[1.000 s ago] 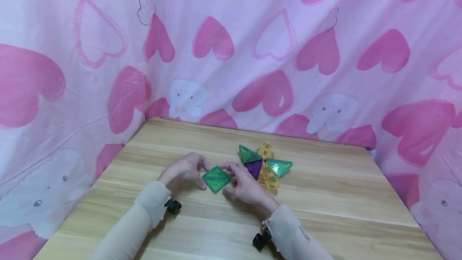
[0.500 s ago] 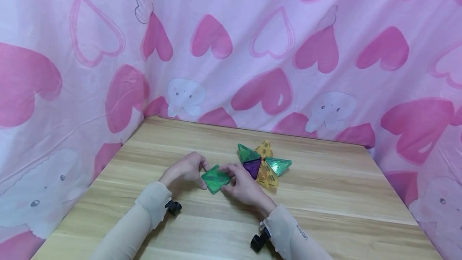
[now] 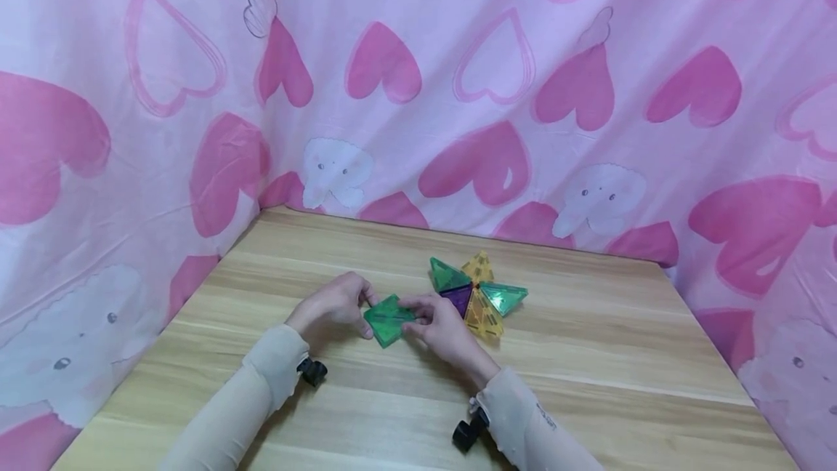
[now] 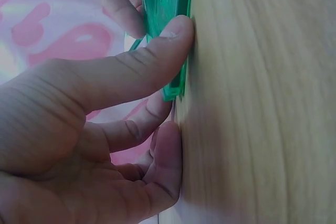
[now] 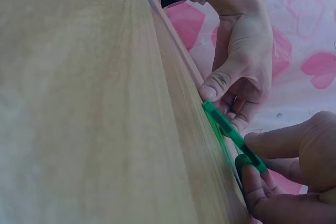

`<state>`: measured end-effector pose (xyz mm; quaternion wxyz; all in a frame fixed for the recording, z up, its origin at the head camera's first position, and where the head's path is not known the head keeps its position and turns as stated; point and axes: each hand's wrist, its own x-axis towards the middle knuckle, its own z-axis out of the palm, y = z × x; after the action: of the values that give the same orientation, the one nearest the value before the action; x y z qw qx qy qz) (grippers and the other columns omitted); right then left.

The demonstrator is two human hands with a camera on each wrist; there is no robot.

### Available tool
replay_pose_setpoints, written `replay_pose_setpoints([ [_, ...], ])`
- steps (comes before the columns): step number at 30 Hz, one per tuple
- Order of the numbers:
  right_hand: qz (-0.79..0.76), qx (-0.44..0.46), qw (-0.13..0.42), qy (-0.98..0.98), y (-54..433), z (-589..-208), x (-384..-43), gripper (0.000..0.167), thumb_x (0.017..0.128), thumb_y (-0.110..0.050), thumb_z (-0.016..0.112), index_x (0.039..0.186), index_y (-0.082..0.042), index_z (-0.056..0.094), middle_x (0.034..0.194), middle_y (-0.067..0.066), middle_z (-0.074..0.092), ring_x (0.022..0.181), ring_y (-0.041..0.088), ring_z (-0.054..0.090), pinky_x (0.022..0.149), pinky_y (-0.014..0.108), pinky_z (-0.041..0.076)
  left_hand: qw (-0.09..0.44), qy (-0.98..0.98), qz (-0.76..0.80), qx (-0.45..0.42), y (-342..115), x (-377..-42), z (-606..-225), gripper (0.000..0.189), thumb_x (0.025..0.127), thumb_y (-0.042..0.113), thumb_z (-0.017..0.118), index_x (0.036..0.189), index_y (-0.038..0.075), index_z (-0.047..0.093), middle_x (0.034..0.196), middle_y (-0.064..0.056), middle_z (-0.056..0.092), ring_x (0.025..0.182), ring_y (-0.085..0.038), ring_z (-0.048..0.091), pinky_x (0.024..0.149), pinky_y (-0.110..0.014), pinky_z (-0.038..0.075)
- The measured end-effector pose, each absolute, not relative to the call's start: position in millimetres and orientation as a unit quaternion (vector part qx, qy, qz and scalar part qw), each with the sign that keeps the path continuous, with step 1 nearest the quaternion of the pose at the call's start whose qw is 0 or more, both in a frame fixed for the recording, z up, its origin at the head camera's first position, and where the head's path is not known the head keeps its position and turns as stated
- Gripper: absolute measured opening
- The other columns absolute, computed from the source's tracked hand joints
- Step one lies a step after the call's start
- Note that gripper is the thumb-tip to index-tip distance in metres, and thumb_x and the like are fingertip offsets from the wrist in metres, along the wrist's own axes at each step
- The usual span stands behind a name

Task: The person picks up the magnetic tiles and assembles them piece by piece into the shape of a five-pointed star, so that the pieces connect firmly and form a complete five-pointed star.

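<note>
Green translucent magnetic tiles (image 3: 386,323) make a diamond on the table in the head view, with a dark line across the middle. My left hand (image 3: 335,304) holds their left side, thumb in front and fingers behind; the left wrist view shows the thumb (image 4: 168,40) against the tile edge. From the right, my right hand (image 3: 441,327) pinches the opposite corner between thumb and fingers. In the right wrist view one green tile (image 5: 231,132) stands tilted above another green piece lying close to the table.
Right of the hands lies a fan of triangular magnetic tiles: a purple one (image 3: 458,299), green ones (image 3: 505,299) and yellow ones (image 3: 484,315). They meet at one centre point. A pink heart-patterned curtain (image 3: 471,93) rises behind the wooden table (image 3: 588,369).
The right fingers have shifted slightly on the green tiles, and their right corner has tilted a little. The left hand keeps its hold. The fan of tiles has not moved.
</note>
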<state>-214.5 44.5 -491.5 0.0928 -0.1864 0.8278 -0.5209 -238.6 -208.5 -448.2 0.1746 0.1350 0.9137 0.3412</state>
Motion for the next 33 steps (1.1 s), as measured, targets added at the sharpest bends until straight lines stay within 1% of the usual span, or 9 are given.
replay_pose_setpoints([
  [4, -0.543, -0.176, 0.099, 0.815, 42.8, -491.2, -218.3, 0.042, 0.096, -0.004, 0.085, 0.138, -0.007, 0.076, 0.107, 0.008, 0.077, 0.094, 0.018, 0.070, 0.078, 0.024, 0.058, 0.187, 0.906, 0.357, 0.130, -212.7, -237.9, -443.3, 0.037, 0.076, 0.005, 0.102, 0.105, 0.009, 0.078, 0.100, -0.006, 0.070, 0.094, -0.023, 0.060, 0.090, -0.040, 0.051],
  [6, -0.552, -0.171, 0.101, 0.810, 42.9, -490.4, -218.7, 0.042, 0.096, -0.004, 0.085, 0.137, -0.007, 0.077, 0.103, 0.007, 0.077, 0.091, 0.017, 0.069, 0.074, 0.022, 0.056, 0.189, 0.903, 0.363, 0.131, -214.7, -238.3, -441.7, 0.035, 0.078, 0.006, 0.101, 0.104, 0.008, 0.078, 0.100, -0.007, 0.070, 0.095, -0.024, 0.061, 0.092, -0.042, 0.051],
  [12, -0.561, -0.161, 0.101, 0.806, 46.0, -486.2, -217.5, 0.040, 0.096, -0.007, 0.087, 0.135, -0.009, 0.079, 0.111, 0.008, 0.075, 0.097, 0.018, 0.067, 0.081, 0.024, 0.055, 0.212, 0.882, 0.401, 0.127, -217.0, -240.4, -435.0, 0.029, 0.087, 0.005, 0.093, 0.111, 0.006, 0.076, 0.103, -0.008, 0.073, 0.098, -0.024, 0.066, 0.095, -0.040, 0.054],
  [15, -0.562, -0.149, 0.097, 0.808, 47.3, -486.2, -218.7, 0.039, 0.095, -0.009, 0.088, 0.133, -0.011, 0.080, 0.115, 0.009, 0.075, 0.100, 0.018, 0.068, 0.085, 0.026, 0.056, 0.218, 0.868, 0.426, 0.131, -217.4, -242.1, -434.3, 0.026, 0.095, 0.002, 0.086, 0.118, 0.003, 0.074, 0.103, -0.009, 0.076, 0.097, -0.024, 0.069, 0.090, -0.035, 0.057],
  [19, -0.562, -0.145, 0.096, 0.809, 49.4, -486.5, -218.8, 0.039, 0.096, -0.010, 0.088, 0.134, -0.010, 0.080, 0.115, 0.008, 0.076, 0.101, 0.018, 0.069, 0.090, 0.030, 0.057, 0.220, 0.837, 0.488, 0.112, -214.9, -242.5, -436.8, 0.026, 0.102, -0.001, 0.077, 0.126, 0.004, 0.071, 0.103, -0.013, 0.078, 0.095, -0.026, 0.075, 0.086, -0.037, 0.063],
  [22, -0.566, -0.144, 0.098, 0.806, 51.0, -487.2, -219.1, 0.040, 0.096, -0.011, 0.087, 0.135, -0.010, 0.079, 0.112, 0.008, 0.078, 0.101, 0.018, 0.071, 0.092, 0.033, 0.057, 0.215, 0.812, 0.535, 0.091, -212.3, -242.5, -437.6, 0.022, 0.103, -0.004, 0.074, 0.123, 0.005, 0.073, 0.104, -0.017, 0.079, 0.095, -0.027, 0.078, 0.088, -0.041, 0.067],
  [26, -0.575, -0.136, 0.097, 0.801, 52.4, -487.3, -220.5, 0.040, 0.097, -0.012, 0.087, 0.136, -0.010, 0.078, 0.111, 0.007, 0.080, 0.102, 0.018, 0.073, 0.093, 0.032, 0.058, 0.183, 0.808, 0.552, 0.094, -211.0, -244.8, -437.4, 0.015, 0.103, -0.005, 0.073, 0.115, 0.002, 0.080, 0.111, -0.016, 0.079, 0.096, -0.026, 0.080, 0.090, -0.043, 0.068],
  [30, -0.578, -0.133, 0.100, 0.799, 53.6, -484.8, -219.7, 0.042, 0.098, -0.012, 0.086, 0.139, -0.007, 0.077, 0.115, 0.009, 0.080, 0.104, 0.019, 0.073, 0.092, 0.030, 0.059, 0.154, 0.812, 0.555, 0.098, -210.3, -248.0, -436.6, 0.016, 0.105, -0.005, 0.071, 0.117, -0.001, 0.082, 0.119, -0.018, 0.080, 0.096, -0.028, 0.083, 0.090, -0.043, 0.068],
  [33, -0.583, -0.134, 0.105, 0.794, 53.9, -481.3, -220.0, 0.047, 0.098, -0.009, 0.085, 0.143, -0.004, 0.073, 0.125, 0.012, 0.078, 0.109, 0.023, 0.075, 0.096, 0.031, 0.062, 0.150, 0.809, 0.561, 0.088, -211.0, -248.6, -435.6, 0.017, 0.106, -0.005, 0.070, 0.119, -0.003, 0.081, 0.121, -0.019, 0.080, 0.096, -0.029, 0.083, 0.089, -0.043, 0.068],
])
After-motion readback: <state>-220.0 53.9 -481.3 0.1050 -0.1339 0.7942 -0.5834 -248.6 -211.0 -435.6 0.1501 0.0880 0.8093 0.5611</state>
